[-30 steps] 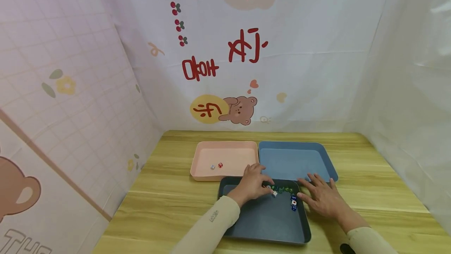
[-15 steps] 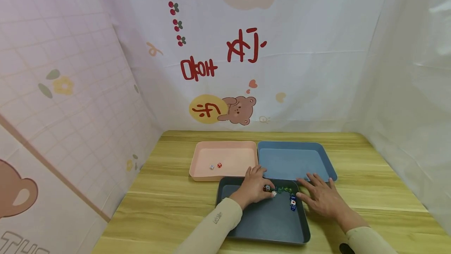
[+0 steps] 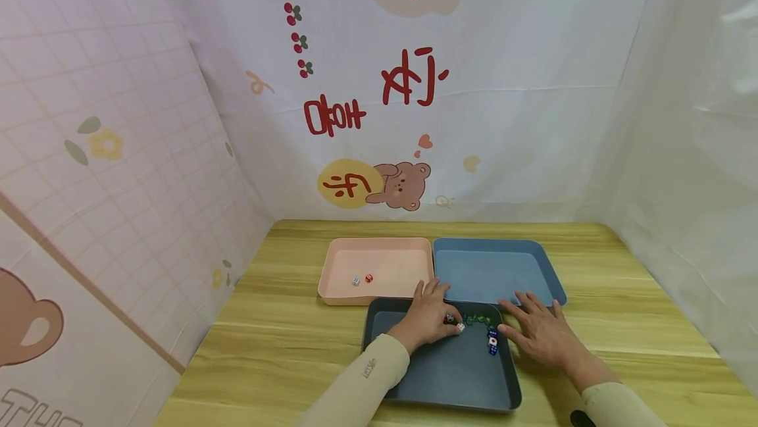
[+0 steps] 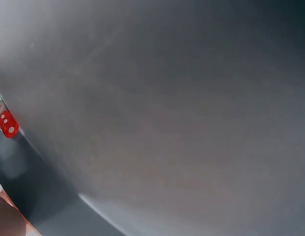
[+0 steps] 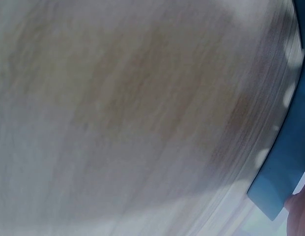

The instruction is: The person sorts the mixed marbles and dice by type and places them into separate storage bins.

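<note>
My left hand (image 3: 428,315) reaches over the far side of a dark grey tray (image 3: 450,381), thumb and index finger pinching a white die (image 3: 460,327). Behind these fingers a dark-looking die (image 3: 450,317) partly shows. Green see-through dice (image 3: 478,319) line the far wall, and a short row of blue and white dice (image 3: 493,341) lies along the right wall. In the left wrist view a red die (image 4: 8,124) sits against the tray wall beside a partly cut-off white one. My right hand (image 3: 541,335) rests with spread fingers at the dark tray's right rim, fingertips at the blue tray (image 3: 497,269).
A pink tray (image 3: 403,259) stands back left, with a white die (image 3: 356,281) and a red die (image 3: 369,278) in it. The blue tray adjoins it on the right. All stand on a wooden table (image 3: 272,328); printed cloth walls enclose its back and sides.
My left thumb and index finger have drawn together around the white die. The dark-looking die beside them is now more covered. My right hand stays in place.
</note>
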Motion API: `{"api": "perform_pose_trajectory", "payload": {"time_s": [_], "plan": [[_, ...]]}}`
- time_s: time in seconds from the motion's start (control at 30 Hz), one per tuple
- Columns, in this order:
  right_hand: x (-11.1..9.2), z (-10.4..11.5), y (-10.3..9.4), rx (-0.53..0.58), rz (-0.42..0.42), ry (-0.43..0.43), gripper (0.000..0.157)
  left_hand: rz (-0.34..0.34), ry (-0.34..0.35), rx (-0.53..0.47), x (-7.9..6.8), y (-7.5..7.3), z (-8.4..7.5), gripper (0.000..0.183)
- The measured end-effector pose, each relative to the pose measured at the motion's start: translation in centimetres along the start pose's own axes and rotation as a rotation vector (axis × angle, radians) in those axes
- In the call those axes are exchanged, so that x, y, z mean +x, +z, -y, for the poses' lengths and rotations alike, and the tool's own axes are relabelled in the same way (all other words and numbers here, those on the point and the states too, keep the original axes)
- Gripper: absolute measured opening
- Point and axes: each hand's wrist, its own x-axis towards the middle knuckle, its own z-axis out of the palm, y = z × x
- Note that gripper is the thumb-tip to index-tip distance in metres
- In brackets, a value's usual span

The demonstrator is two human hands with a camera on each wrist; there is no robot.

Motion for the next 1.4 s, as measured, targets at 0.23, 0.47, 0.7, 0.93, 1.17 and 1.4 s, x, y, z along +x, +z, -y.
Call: {"api": "perform_pose_trajectory", "payload": {"time_s": [0.23, 0.47, 0.7, 0.93, 1.17, 1.4], "plan": [[0.0, -0.1, 0.2, -0.005, -0.002, 0.005, 0.060, -0.015, 0.001, 0.018, 0.0, 0.1, -0.3, 0.017], [0.0, -0.1, 0.3, -0.010, -0.006, 0.004, 0.060, -0.022, -0.002, 0.030, 0.0, 0.1, -0.4, 0.017], [0.0, -0.2, 0.3, -0.008, 0.001, 0.005, 0.061, -0.020, -0.004, -0.018, 0.2, -0.2, -0.3, 0.016], [0.1, -0.3, 0.4, -0.003, -0.002, 0.000, 0.061, -0.043, -0.006, -0.039, 0.3, -0.8, -0.1, 0.015], [0.1, -0.2, 0.1, -0.008, -0.005, 0.002, 0.061, -0.063, -0.038, -0.100, 0.4, -1.8, 0.4, 0.014], [0.0, -0.1, 0.1, -0.001, -0.007, -0.002, 0.061, -0.057, -0.081, -0.125, 0.5, -2.9, 0.9, 0.012]]}}
